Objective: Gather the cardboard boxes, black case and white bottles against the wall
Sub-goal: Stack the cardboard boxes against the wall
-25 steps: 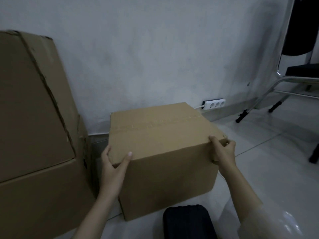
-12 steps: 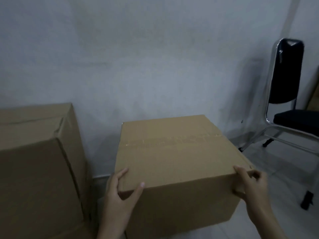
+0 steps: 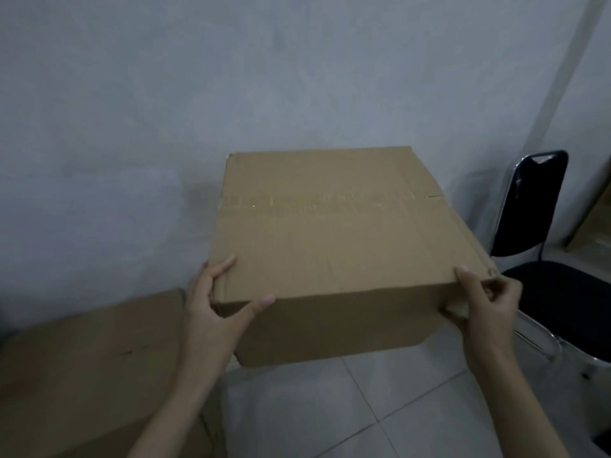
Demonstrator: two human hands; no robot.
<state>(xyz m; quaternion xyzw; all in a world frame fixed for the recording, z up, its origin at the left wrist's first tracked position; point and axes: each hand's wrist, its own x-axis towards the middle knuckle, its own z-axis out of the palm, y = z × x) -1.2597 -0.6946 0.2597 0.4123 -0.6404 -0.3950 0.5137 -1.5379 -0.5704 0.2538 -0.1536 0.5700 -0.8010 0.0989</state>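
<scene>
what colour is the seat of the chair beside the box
Black, on a shiny metal frame; the chair shows in the head view, the only one.

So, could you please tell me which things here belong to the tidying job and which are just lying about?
Job: held cardboard box, second cardboard box, left hand, right hand, wall.
Lying about: black chair.

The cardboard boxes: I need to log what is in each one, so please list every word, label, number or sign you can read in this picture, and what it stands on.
None can be read.
Held cardboard box: plain top, only a taped seam with faint marks too blurred to read as text.
Lower cardboard box at the left: bare surface, no print visible.
Wall and black chair: no sign or label.
</scene>
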